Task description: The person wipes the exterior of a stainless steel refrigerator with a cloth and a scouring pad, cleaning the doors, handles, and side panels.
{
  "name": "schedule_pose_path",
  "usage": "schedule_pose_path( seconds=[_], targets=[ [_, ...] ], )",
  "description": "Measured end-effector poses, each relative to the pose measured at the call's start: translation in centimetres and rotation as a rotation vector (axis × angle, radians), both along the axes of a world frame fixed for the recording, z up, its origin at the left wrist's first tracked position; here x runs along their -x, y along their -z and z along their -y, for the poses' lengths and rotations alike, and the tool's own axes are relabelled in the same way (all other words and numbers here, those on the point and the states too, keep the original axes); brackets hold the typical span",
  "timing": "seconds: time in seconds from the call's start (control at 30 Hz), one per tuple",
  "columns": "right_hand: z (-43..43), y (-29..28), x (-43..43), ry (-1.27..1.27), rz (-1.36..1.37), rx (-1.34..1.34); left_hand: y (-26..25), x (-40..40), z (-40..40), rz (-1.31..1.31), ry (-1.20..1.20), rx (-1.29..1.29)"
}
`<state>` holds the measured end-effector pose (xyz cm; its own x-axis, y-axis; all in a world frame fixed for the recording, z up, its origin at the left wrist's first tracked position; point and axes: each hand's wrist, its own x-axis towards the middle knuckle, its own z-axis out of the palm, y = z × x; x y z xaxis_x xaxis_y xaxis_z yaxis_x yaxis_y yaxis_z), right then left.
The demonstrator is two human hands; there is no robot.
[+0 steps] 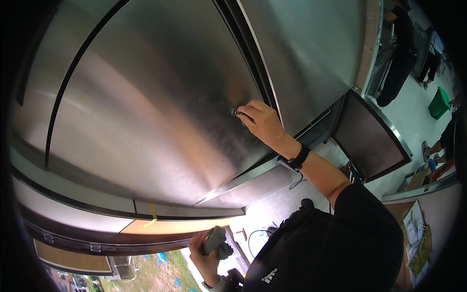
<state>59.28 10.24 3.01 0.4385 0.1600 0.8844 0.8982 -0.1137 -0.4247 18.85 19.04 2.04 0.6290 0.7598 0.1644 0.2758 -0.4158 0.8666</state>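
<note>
My right hand [263, 122], with a black band on the wrist, pinches a dark metallic scouring pad [239, 111] against or just over a large brushed stainless steel panel [146, 120]; whether it touches is hard to tell. Dull smudges mark the steel below and left of that hand. Black seams run along both sides of the panel. Low in the view, my left hand [205, 255] grips a crumpled grey-green cloth [215, 242] away from the steel, beside a window or door opening. Part of the scouring pad is hidden by my fingers.
Another steel panel [310, 43] adjoins on the right. Beyond it stand a dark-panelled unit [370, 135] and a green bin [439, 103]. Other people are at the upper right, one in dark clothes [399, 62]. Cardboard boxes with papers [414, 226] lie at the lower right. A cable loops near the floor.
</note>
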Motion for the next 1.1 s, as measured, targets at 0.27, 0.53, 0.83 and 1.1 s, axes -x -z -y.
schedule_pose_path(
  seconds=[0.27,0.53,0.83,1.1],
  targets=[
    [3.2,-3.8,0.4,-0.426,-0.755,-0.329,1.2,-0.1,-0.2,0.005,0.049,-0.013],
    [6.9,-1.4,1.8,-1.1,-1.074,-0.679,0.6,-1.0,-0.5,0.023,0.083,-0.046],
    [6.3,-3.1,3.8,-0.887,-0.934,-0.404,0.3,-1.1,-0.5,-0.007,0.124,-0.099],
    [2.4,-6.9,3.4,-0.732,-0.65,-0.259,1.2,0.9,-1.2,-0.004,0.065,-0.083]
  ],
)
